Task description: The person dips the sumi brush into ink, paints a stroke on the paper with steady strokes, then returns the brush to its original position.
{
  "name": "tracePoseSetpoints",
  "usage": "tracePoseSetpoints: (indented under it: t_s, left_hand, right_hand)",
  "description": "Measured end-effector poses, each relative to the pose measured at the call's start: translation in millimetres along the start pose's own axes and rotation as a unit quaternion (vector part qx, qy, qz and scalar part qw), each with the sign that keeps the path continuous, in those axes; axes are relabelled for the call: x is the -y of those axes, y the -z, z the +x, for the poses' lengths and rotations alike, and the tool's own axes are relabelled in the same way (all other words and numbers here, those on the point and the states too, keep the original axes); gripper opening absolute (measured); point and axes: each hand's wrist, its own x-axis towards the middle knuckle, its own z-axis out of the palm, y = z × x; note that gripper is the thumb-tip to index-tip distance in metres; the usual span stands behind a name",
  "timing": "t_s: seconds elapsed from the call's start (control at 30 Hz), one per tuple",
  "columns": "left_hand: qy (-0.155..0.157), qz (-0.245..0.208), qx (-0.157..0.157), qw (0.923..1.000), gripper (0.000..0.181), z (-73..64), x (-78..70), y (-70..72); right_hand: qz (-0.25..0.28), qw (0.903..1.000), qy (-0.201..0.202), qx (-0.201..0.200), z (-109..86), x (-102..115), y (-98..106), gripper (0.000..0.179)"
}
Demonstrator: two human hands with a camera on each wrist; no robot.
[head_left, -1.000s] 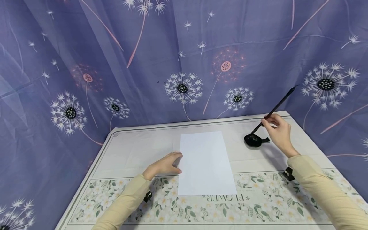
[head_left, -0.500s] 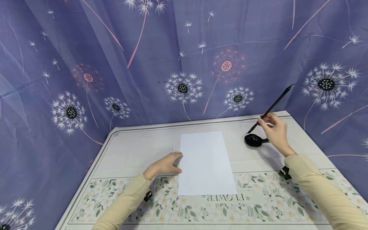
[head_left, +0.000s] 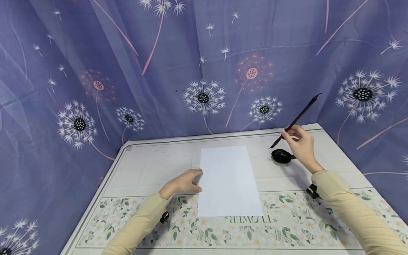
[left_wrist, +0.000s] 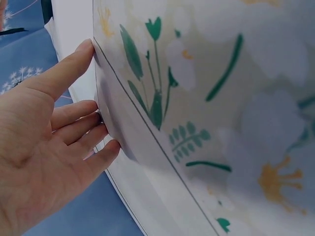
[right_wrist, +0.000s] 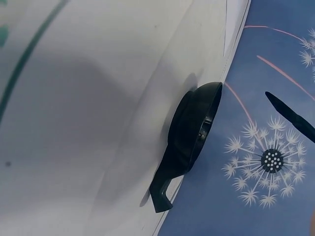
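Observation:
In the head view my right hand (head_left: 302, 146) pinches a dark calligraphy brush (head_left: 300, 116) midway along its handle. The brush slants, with its black tip low to the left, just above the table and beyond the ink dish (head_left: 281, 156). That black dish has a short handle and glistens inside; the right wrist view shows it side-on, with the brush's dark tip in the air past it. A white paper sheet (head_left: 227, 182) lies flat in the middle. My left hand (head_left: 182, 182) lies at the sheet's left edge, thumb and fingers spread and holding nothing.
A pale cloth (head_left: 153, 159) with a floral band (head_left: 296, 226) covers the table. Behind it and at both sides hangs a purple curtain (head_left: 165, 106) with dandelion prints. Black straps (head_left: 313, 191) show under the sleeves.
My right hand has moved left with the brush, whose tip has left the ink dish and now hangs to its upper left. The left hand and paper have stayed put.

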Motion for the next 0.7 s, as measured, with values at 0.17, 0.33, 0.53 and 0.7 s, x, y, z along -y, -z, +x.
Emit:
tracePoseSetpoints:
  t_s: [0.17, 0.33, 0.53, 0.7]
  left_hand:
    - [0.000, 0.003, 0.002, 1.0000, 0.073, 0.5, 0.4, -0.6]
    - [0.000, 0.003, -0.003, 1.0000, 0.072, 1.3, 0.6, -1.1]
    - [0.002, -0.002, -0.006, 1.0000, 0.072, 1.2, 0.5, -1.6]
    - [0.000, 0.003, -0.006, 1.0000, 0.072, 0.5, 0.1, -1.4]
  right_hand:
    - [0.008, 1.0000, -0.003, 0.002, -0.1, 0.3, -2.4, 0.016]
    - [0.005, 1.0000, -0.002, 0.003, -0.4, 1.6, -4.2, 0.016]
    - [0.022, 0.9997, -0.005, 0.000, -1.7, 4.0, -7.7, 0.016]
    - [0.021, 0.9998, -0.005, 0.001, -2.6, 6.3, -10.0, 0.016]
